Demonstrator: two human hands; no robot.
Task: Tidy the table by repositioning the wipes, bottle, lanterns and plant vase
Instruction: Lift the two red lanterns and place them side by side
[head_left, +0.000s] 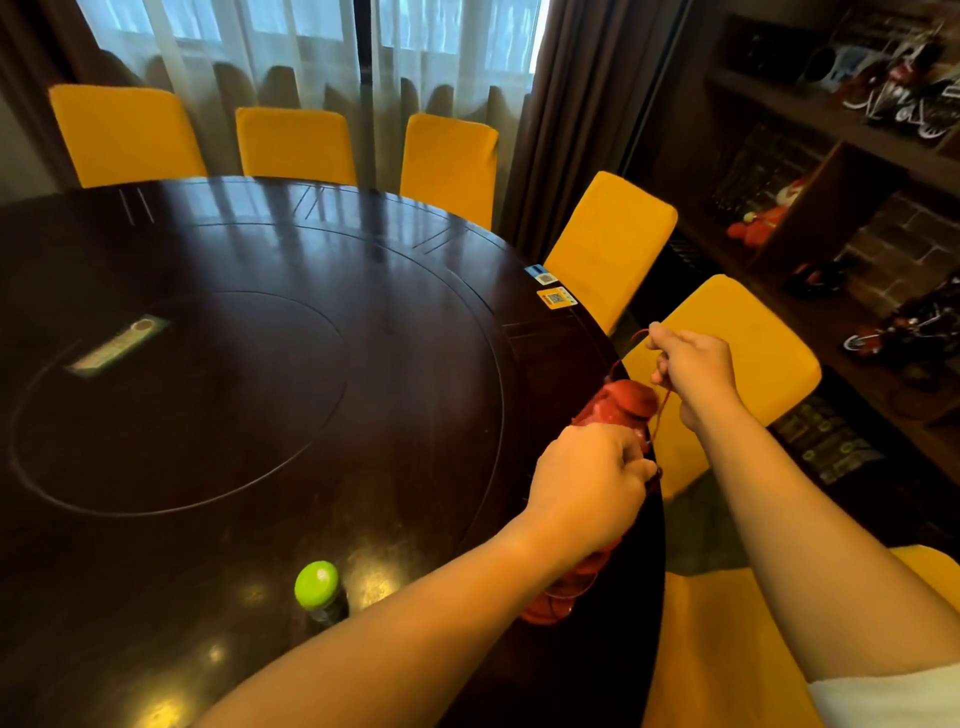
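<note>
clearly the risk sits at the tabletop (363, 364) edge: the red lanterns (621, 405) lie right at the rim, partly under the left hand (587, 488), which is closed down over them. the right hand (693, 364), just beyond and to the right of the left, is pinched shut on a thin red string (660, 410) running back to the lanterns. a hard pull on that string could drag the lanterns off the edge toward the yellow chair (753, 353) below the right hand, or snap or tangle the cord. near the left forearm stands the bottle (318, 587) with its green cap; a sweeping elbow could knock it over. the wipes pack (117, 345) lies well away to the left of both hands.
</note>
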